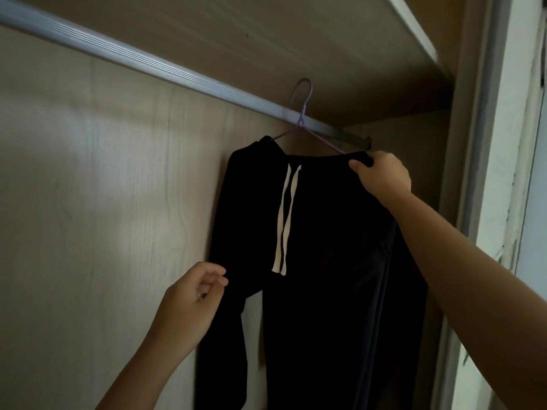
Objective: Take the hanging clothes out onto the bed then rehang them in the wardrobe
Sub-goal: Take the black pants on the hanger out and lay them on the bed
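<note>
A black garment (pixel 319 261) with two white drawstrings (pixel 285 220) hangs on a purple wire hanger (pixel 302 113) whose hook sits over the silver wardrobe rail (pixel 124 56) near its right end. My right hand (pixel 381 176) grips the garment's top right corner, at the hanger's right end. My left hand (pixel 192 297) is lower, at the left edge of the garment, with fingers loosely curled. Whether it pinches the black fabric is not clear.
The wardrobe's pale wood back panel (pixel 103 217) fills the left. A shelf underside (pixel 296 39) is close above the rail. The wardrobe's right side wall and door frame (pixel 485 173) stand just right of the garment. No other clothes hang on the rail.
</note>
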`<state>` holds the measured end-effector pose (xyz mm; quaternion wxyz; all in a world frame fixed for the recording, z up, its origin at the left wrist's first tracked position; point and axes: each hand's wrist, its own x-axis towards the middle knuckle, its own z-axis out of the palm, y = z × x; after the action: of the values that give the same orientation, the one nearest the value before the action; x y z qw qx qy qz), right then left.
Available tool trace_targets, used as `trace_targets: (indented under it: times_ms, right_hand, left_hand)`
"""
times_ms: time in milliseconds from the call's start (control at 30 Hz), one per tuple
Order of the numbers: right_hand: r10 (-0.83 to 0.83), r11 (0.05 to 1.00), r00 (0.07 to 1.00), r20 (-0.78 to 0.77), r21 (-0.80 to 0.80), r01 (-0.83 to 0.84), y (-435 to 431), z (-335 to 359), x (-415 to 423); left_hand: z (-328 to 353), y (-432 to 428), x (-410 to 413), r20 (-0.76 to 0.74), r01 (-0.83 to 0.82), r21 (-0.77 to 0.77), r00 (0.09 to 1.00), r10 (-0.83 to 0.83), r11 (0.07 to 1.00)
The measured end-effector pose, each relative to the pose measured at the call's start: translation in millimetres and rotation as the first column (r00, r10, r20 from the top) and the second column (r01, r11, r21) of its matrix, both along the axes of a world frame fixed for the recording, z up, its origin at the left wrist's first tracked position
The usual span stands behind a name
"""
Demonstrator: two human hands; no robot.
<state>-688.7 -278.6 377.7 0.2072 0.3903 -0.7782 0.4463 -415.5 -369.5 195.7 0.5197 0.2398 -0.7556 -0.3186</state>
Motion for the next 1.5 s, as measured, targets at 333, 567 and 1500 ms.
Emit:
trace_targets:
  times_ms: [333, 567, 1500]
  right_hand:
    - [0.038, 0.997, 0.999, -0.008, -0.070, -0.038, 96.7, -114.8, 8.7]
    - [0.175, 0.981, 0.969, 0.175, -0.119, -0.156, 168.6, -187.5, -13.5]
    - [-0.766, 0.502, 0.264, 0.586, 0.288, 0.815, 450.3, -418.7, 161.4]
  left_hand:
    - [-11.0, 8.3, -28.9, 0.067, -0.203, -0.305, 0.970, 0.233, 0.931]
    - [-25.8, -11.3, -60.4, 0.293, -0.209, -0.521, 0.867, 0.404, 0.827]
    - [-209.1, 200.5, -206.5, 0.612, 0.753, 0.070, 0.485, -0.624, 0.654]
